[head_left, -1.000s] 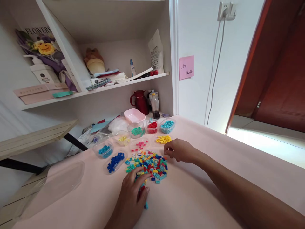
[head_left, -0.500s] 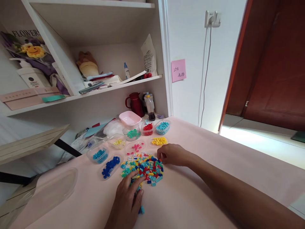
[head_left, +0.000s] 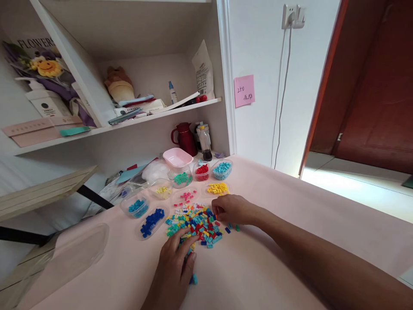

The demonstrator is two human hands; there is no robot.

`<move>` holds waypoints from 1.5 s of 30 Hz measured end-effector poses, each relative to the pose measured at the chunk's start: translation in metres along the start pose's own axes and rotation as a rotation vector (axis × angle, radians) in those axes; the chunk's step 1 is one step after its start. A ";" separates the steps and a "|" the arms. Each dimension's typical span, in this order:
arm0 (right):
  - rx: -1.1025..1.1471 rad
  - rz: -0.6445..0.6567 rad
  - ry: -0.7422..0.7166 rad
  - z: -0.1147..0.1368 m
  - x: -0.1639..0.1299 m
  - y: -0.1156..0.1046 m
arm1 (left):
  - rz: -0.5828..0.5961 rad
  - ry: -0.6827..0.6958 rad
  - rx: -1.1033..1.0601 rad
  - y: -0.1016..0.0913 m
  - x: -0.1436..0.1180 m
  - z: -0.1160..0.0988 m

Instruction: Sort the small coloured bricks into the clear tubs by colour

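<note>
Here my right hand pinches at the far right edge of the brick pile mid-table; whether a brick sits between the fingertips I cannot tell. My left hand lies flat, fingers spread, on the near edge. Bricks look light, hard, slippery; best pinched by their sides. Some hide under my palm.

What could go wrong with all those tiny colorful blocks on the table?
A few loose bricks already lie apart from the mixed pile, beside the right hand, so a sweep of the arm might scatter more of them. The left hand rests on the pile's near edge, with a blue brick beside it, which could get nudged farther off. The small clear dishes, like the yellow one, sit close by, so colors could get mixed in by mistake.
</note>
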State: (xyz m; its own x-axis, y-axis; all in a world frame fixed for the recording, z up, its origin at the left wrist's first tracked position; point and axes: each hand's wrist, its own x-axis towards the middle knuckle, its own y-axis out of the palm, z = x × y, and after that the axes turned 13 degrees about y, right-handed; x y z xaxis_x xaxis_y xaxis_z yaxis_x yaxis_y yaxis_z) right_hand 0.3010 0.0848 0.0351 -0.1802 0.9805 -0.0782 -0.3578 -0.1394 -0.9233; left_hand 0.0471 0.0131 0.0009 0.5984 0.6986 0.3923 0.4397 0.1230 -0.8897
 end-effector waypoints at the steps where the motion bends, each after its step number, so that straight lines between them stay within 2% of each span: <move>1: 0.004 0.002 0.000 0.001 0.000 0.000 | 0.000 0.000 -0.001 0.000 0.000 0.000; 9: 0.027 -0.035 -0.029 0.002 0.000 0.002 | -0.005 0.004 -0.011 0.002 -0.001 0.002; 13: 0.101 0.004 0.007 -0.001 -0.004 -0.010 | 0.017 0.005 -0.006 0.001 -0.002 0.001; 15: 0.190 0.125 0.065 -0.006 -0.010 -0.022 | 0.022 0.001 -0.005 0.000 -0.002 0.001; 19: 0.257 0.490 0.111 -0.016 -0.025 -0.044 | 0.017 0.002 0.007 0.001 -0.002 0.002; 21: 0.231 0.612 0.092 -0.018 -0.027 -0.046 | 0.006 0.019 0.017 0.002 -0.003 0.002; 23: 0.244 0.673 0.041 -0.017 -0.025 -0.042 | 0.001 0.036 0.024 0.002 -0.003 0.003; 25: 0.283 0.642 -0.054 -0.015 -0.020 -0.034 | 0.005 0.044 0.029 0.002 -0.003 0.003; 29: 0.380 0.408 -0.214 -0.011 -0.009 -0.023 | 0.027 0.034 0.035 0.002 -0.002 0.003; 32: 0.481 0.279 -0.159 -0.011 -0.005 -0.019 | 0.018 0.016 0.043 0.004 -0.003 0.001; 35: 0.504 0.207 -0.104 -0.011 -0.001 -0.014 | 0.022 0.000 0.061 0.006 -0.005 0.000; 39: 0.446 0.255 -0.140 -0.008 -0.001 -0.008 | 0.068 0.021 0.083 0.006 -0.008 -0.002; 45: 0.392 0.459 -0.234 0.002 -0.011 -0.005 | 0.091 0.128 0.128 0.006 -0.008 -0.002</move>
State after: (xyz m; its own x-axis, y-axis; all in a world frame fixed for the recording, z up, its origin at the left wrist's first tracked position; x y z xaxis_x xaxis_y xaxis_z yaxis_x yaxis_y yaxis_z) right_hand 0.3029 0.0741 0.0413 -0.5736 0.7594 -0.3071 -0.4971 -0.6207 -0.6063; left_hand 0.0466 0.0064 -0.0072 0.7158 0.6163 0.3283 0.2965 0.1574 -0.9420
